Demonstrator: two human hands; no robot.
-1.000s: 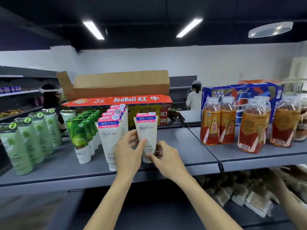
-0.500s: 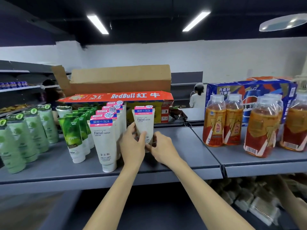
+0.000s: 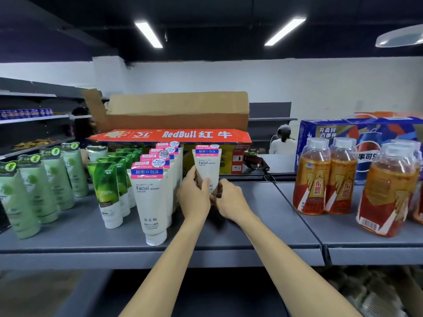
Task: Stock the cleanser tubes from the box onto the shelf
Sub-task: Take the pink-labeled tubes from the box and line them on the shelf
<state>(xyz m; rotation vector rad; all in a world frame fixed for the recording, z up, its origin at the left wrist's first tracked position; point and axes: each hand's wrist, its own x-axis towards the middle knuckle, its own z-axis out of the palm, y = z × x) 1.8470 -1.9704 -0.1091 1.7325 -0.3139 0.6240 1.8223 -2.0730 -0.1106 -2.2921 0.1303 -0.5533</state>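
Head view of the grey shelf during stocking, read from left to right. Farthest to the left of the hands stand pale green tubes, then a row of dark green leaf-print tubes, then the file of white cleanser tubes with pink and blue headers, cap down, running back toward the Red Bull carton and the brown cardboard box behind it. Just right of that file, the left hand curls its fingers and thumb round the lower body of one more held cleanser tube, which stands upright with its header uppermost; the right hand meets it from the other side, fingertips pinching the tube's foot, which is hidden behind the hands. Whether the cap rests on the shelf cannot be told. Compared with one second earlier, the tube has travelled back from the shelf's front edge to a place deep on the shelf, level with the rear of the white file and just beside it, and both arms reach farther in. This suggests the start of a second file at the back, with release likely the next step. Well to the right of the hands stand amber drink bottles and a blue Pepsi case, unchanged.
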